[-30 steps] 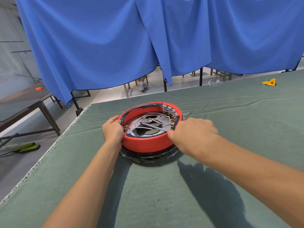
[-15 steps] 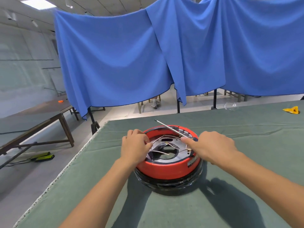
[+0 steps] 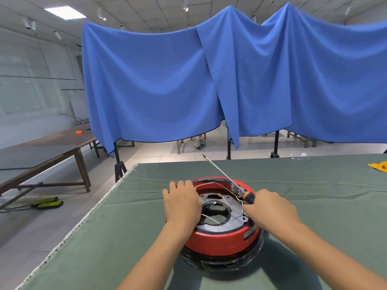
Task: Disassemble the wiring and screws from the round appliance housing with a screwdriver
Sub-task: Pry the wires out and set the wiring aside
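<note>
Blue curtains [image 3: 230, 80] hang behind a table covered in green cloth [image 3: 125, 237], with a second, wooden table [image 3: 52, 149] off to the far left and a yellow scrap [image 3: 380, 165] near the cloth's right edge.

Going left to right across the work, the left hand [image 3: 181, 203] lies palm-down over the left rim of the round appliance housing [image 3: 217, 237]. Its fingers look loosely curved over the rim near a thin wire; whether they pinch that wire cannot be told. The hand is probably there to keep the housing from turning or sliding on the cloth.

Just right of those fingers, the red housing sits on a black base and opens upward like a shallow bowl. Inside it are a dark metal plate with a central hole, several pale wires [image 3: 211, 218] looping across the plate, and a small grey terminal block [image 3: 235, 188] on the far wall.

Further right, the right hand [image 3: 270, 210] is closed round the orange-and-black handle of the screwdriver [image 3: 230, 180]. The shaft runs up and away from those fingers, tip in the air beyond the housing's far rim and touching no screw. Held so, the tool seems parked while the fingertips reach into the right side of the housing, likely towards the wiring there.
</note>
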Available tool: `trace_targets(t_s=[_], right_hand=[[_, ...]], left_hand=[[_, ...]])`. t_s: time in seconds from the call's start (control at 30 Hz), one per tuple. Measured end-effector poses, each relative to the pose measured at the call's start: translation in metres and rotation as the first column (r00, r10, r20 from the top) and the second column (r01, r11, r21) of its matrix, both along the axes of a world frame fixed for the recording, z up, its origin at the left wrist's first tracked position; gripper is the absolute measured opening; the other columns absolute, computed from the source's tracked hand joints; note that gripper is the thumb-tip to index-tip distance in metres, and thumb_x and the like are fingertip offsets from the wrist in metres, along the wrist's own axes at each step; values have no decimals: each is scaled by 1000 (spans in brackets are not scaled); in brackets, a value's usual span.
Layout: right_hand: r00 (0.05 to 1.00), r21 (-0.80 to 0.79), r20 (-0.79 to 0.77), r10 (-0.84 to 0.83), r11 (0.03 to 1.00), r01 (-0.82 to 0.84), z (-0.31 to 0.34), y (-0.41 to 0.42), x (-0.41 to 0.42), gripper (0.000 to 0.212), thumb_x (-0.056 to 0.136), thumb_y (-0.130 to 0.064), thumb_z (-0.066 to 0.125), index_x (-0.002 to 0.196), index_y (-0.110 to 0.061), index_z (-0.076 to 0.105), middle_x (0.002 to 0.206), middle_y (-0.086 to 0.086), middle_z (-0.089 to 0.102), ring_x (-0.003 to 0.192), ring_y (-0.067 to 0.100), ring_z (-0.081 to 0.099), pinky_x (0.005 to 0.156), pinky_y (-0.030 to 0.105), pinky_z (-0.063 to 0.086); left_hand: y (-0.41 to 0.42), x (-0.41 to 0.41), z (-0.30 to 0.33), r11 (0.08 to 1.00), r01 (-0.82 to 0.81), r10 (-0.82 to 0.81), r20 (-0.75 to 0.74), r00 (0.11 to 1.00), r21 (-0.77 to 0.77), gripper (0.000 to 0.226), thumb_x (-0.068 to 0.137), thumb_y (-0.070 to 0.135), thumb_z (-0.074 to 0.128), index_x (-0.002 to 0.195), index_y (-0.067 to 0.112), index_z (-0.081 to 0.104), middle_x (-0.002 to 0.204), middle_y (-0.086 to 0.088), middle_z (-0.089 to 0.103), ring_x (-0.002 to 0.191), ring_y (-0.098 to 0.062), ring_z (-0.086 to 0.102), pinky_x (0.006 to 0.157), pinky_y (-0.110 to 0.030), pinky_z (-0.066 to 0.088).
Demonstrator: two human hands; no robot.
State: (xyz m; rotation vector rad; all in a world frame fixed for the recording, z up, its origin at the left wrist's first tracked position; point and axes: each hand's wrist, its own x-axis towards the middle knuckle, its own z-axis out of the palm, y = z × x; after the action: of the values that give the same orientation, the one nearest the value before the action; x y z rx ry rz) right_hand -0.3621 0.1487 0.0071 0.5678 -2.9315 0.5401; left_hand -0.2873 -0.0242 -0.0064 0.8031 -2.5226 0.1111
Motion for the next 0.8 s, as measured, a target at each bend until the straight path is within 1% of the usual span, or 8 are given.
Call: trace_targets(t_s=[0.1,0.2,0.33,0.5,0.57,0.67,0.73,0.8], right_hand=[[997,10,76,-5,1000,4,2,0,-6,23,80,-35,57,69,-18,46,63,-6,50,55,13,46,49,26,30],[998,18,54,7,1000,-8,5,2,-6,23,78,-35,59,68,-17,49,61,-5,53,54,14,51,49,24,31],[996,-43,71,50,998,-47,5,6,-5,14,72,-30,56,72,-16,54,63,-2,62,61,22,65,56,25,43],[989,-247,97,111,965,-84,9,8,-9,10,74,-26,59,72,-17,57,65,0,63,65,28,65,61,34,52],[980,-342,75,182,928,-146,15,3,-9,7,76,-24,64,71,-20,59,62,-5,61,61,23,61,56,31,48],[946,-453,87,312,858,-241,20,-10,-6,8,75,-18,66,69,-21,62,46,-8,57,40,11,51,41,19,39],[931,-469,130,342,848,-246,21,-18,-4,8,75,-15,66,73,-22,63,47,-4,59,34,12,48,36,17,36],[921,-463,179,345,856,-231,22,-22,-3,13,77,-14,65,84,-24,61,51,1,65,33,17,51,37,20,38]], left_hand=[[3,6,3,992,88,-54,-319,946,92,18,95,27,41,85,17,53,86,-3,62,86,-25,54,74,-35,33],[6,11,1,967,224,-142,-470,871,122,20,94,28,49,83,15,59,77,-2,62,72,-23,55,65,-34,39],[5,13,0,930,342,-227,-523,822,134,20,95,29,50,84,15,59,73,3,63,64,-21,57,58,-32,42],[8,17,3,863,505,-441,-483,757,4,21,83,28,54,66,15,56,53,7,52,49,-16,47,47,-26,32],[7,16,3,846,527,-415,-520,746,81,23,81,30,51,64,16,53,50,8,47,48,-14,43,47,-27,31],[5,15,-1,840,515,-346,-563,751,171,25,86,27,55,64,16,48,48,8,41,48,-13,39,48,-26,25],[6,16,-2,833,522,-332,-590,736,182,25,89,25,56,67,17,46,49,9,40,48,-12,39,49,-25,25],[8,19,-2,813,559,-345,-641,685,160,24,92,24,54,70,19,45,49,10,41,47,-12,39,48,-24,28]])
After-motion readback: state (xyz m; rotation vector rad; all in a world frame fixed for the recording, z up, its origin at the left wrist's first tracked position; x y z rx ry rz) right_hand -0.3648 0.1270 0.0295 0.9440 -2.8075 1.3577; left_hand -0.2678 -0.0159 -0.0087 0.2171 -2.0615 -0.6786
